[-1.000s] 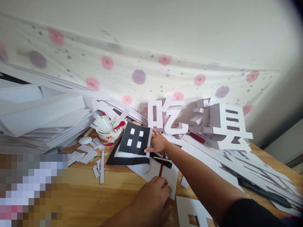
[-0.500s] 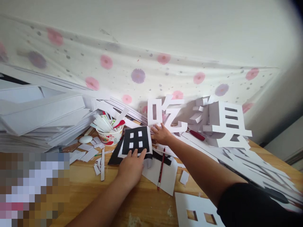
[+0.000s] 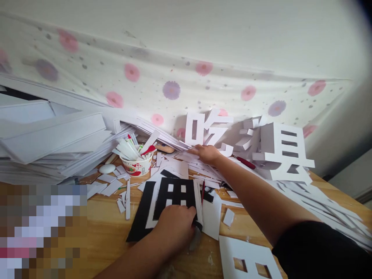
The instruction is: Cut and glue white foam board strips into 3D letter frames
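Observation:
My left hand (image 3: 178,221) has its fingers curled over the near edge of a black sheet (image 3: 176,195) with white window-like squares. This sheet lies over white card, with a further black piece (image 3: 141,211) at its left. My right hand (image 3: 207,154) reaches to the back with fingers stretched leftward. It is at the foot of a white three-dimensional cut-out character (image 3: 190,130) leaning by the wall, among thin white offcuts (image 3: 200,168). Whether its fingertips touch anything I cannot tell. A dark red pen (image 3: 203,192) lies right of the black sheet, on white paper (image 3: 213,217).
A paper tub (image 3: 138,168) of white strips and a red spoon stands back left, beside stacked white boards (image 3: 52,135). A second white character (image 3: 290,147) leans at right, near a red-handled tool (image 3: 246,162). White card with square holes (image 3: 247,255) lies in front.
My left hand has drawn the black sheet and card toward me, and its fingers have curled. The right hand remains at the back, now with fingers pointing left over the offcuts.

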The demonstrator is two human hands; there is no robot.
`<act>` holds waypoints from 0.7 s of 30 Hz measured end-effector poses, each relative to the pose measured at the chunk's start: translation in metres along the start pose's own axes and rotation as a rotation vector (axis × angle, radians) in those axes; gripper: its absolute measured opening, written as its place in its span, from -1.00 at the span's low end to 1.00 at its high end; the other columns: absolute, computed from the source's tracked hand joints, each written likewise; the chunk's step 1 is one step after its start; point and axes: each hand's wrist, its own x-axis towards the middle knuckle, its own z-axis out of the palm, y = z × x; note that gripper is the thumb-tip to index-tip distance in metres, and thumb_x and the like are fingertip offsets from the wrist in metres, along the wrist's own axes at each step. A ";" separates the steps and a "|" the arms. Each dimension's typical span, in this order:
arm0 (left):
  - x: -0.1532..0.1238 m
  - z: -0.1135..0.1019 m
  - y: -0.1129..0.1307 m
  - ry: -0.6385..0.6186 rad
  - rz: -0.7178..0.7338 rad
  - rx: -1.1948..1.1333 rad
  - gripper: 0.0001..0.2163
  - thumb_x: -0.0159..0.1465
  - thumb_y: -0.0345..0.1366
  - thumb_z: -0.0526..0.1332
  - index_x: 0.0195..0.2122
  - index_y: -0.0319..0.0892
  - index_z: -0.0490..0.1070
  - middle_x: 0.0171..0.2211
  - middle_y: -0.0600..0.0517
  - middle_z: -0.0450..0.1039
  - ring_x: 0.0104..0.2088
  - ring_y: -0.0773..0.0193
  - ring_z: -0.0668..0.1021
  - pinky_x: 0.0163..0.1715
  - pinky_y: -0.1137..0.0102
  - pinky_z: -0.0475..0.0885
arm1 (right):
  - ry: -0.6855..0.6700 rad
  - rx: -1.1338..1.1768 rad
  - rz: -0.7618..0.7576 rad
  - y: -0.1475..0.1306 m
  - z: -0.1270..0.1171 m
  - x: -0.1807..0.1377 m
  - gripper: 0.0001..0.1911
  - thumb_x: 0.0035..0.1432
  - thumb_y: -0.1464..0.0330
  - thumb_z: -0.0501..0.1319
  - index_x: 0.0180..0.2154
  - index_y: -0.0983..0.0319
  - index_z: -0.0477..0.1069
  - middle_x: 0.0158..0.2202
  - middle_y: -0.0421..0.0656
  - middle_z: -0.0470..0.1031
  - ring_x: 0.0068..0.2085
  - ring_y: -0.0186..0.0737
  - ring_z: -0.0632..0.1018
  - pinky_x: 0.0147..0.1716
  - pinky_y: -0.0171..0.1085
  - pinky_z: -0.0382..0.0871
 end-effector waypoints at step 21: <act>-0.008 0.005 0.013 0.057 0.052 -0.124 -0.76 0.16 -0.23 0.12 -0.20 -0.17 0.45 -0.28 -0.12 0.57 -0.26 -0.09 0.60 -0.29 0.09 0.50 | 0.109 0.409 -0.056 -0.119 0.023 0.000 -0.71 0.28 0.27 0.16 -0.02 0.27 0.38 -0.01 -0.07 0.43 -0.06 -0.15 0.49 -0.08 -0.05 0.42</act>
